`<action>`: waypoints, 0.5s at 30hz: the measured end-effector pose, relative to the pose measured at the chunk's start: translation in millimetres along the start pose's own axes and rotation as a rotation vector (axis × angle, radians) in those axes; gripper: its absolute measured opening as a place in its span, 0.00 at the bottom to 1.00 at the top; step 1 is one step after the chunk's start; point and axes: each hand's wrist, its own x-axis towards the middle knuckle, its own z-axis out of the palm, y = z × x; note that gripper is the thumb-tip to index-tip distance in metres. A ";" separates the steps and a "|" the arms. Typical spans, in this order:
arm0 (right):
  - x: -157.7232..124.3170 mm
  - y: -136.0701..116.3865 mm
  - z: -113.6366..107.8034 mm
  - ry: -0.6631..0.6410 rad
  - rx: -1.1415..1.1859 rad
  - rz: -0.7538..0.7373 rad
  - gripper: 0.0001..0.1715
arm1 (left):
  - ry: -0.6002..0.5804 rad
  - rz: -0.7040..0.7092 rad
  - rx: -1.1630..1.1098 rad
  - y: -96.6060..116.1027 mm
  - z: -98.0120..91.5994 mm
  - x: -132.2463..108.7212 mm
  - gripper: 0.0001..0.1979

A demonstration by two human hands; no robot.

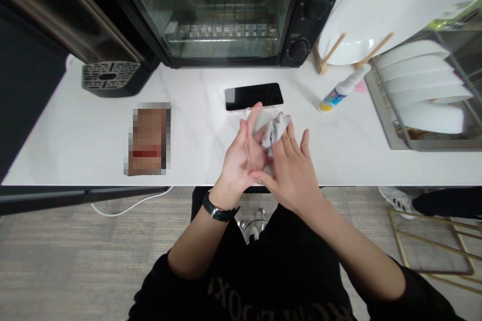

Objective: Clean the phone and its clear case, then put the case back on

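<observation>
My left hand [241,153] and my right hand [291,168] meet above the white counter's [94,135] front edge. Between them is a crumpled grey cloth [274,128], pressed between the left palm and the right fingers. Under the cloth a clear phone case [259,113] shows, resting against my left fingers. A black phone [253,96] lies flat on the counter just beyond the hands, screen dark. My left wrist wears a black watch [218,210].
A black toaster oven [226,10] stands at the back. A small spray bottle [343,89] lies right of the phone. A dish rack with white plates [422,90] fills the right side. A blurred-out rectangular item [148,138] lies left. A coffee machine base [109,77] sits back left.
</observation>
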 end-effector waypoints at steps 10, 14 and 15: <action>23.5 -18.6 0.7 -0.046 0.096 -0.190 0.66 | -0.038 0.053 -0.052 -5.4 2.0 1.4 0.32; -17.9 -21.9 0.8 -0.046 0.105 -0.236 0.67 | 0.001 0.001 0.005 0.2 -0.1 -4.0 0.30; -28.9 -21.5 0.5 -0.050 0.091 -0.251 0.67 | 0.009 0.011 0.032 0.9 -0.7 -4.7 0.30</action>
